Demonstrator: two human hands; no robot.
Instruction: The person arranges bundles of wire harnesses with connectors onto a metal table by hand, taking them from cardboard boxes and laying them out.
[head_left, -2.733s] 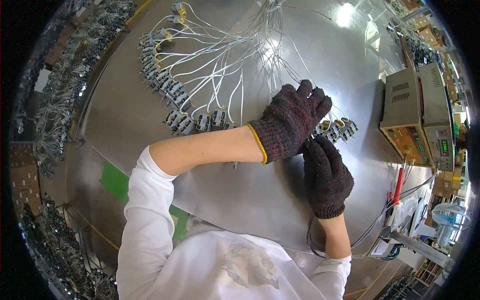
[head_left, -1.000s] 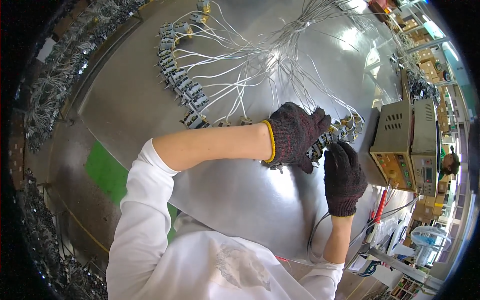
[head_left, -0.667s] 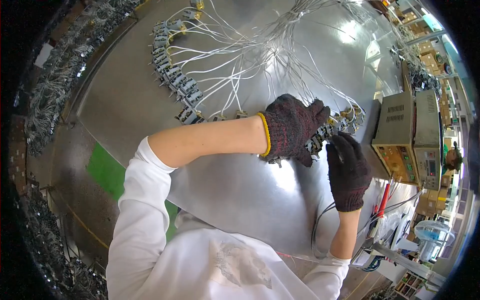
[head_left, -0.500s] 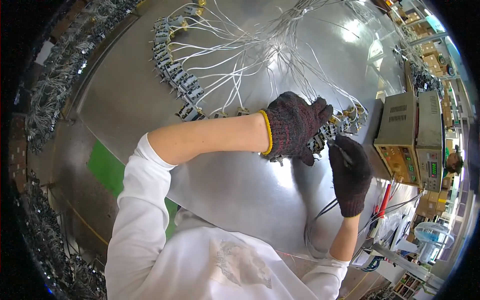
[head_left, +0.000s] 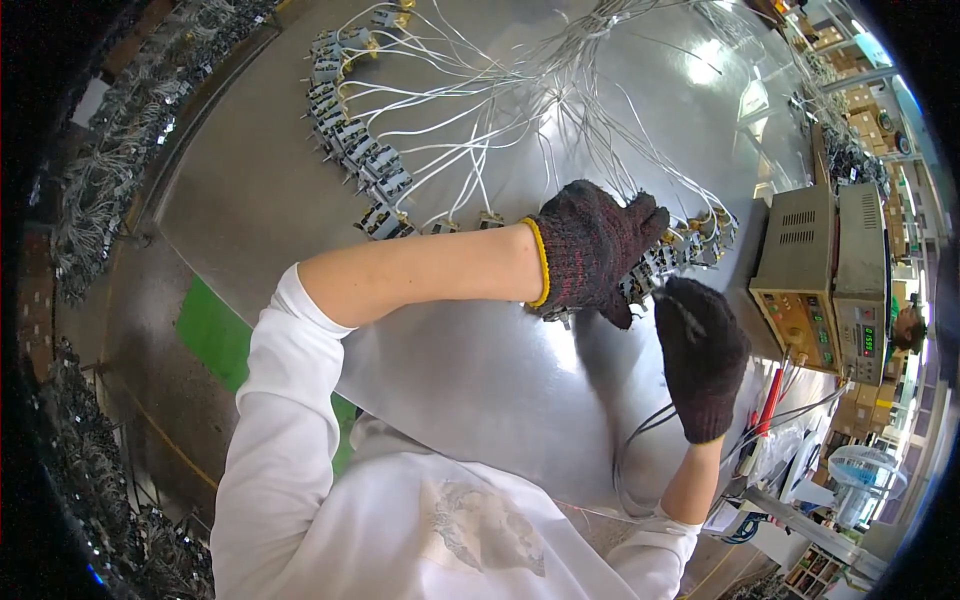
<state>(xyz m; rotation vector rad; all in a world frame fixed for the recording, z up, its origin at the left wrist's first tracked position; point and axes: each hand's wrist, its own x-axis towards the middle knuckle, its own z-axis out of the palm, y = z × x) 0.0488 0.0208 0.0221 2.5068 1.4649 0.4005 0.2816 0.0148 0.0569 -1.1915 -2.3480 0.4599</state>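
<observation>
A curved row of small grey electrical parts with white cables [head_left: 352,140] lies across the metal table and passes under my left hand. My left hand [head_left: 592,250], in a dark knit glove with a yellow cuff, grips the row from above, fingers on its far side and thumb on its near side. Just right of it, my right hand [head_left: 703,350], also gloved, is closed on a thin probe [head_left: 660,291], its tip close to the parts. Most of the probe is hidden in the glove. Dark leads [head_left: 640,432] run behind that wrist.
Two stacked-side-by-side bench instruments [head_left: 820,290] with lit displays stand at the right. A red-handled tool [head_left: 770,402] lies below them. White cables [head_left: 560,95] gather at the far middle. A rack of similar wired parts [head_left: 120,150] hangs at the left; a fan [head_left: 865,468] is lower right.
My right hand has shifted slightly down and right, its probe tip still near the parts. The right instrument's display reading differs. My left hand has barely moved.
</observation>
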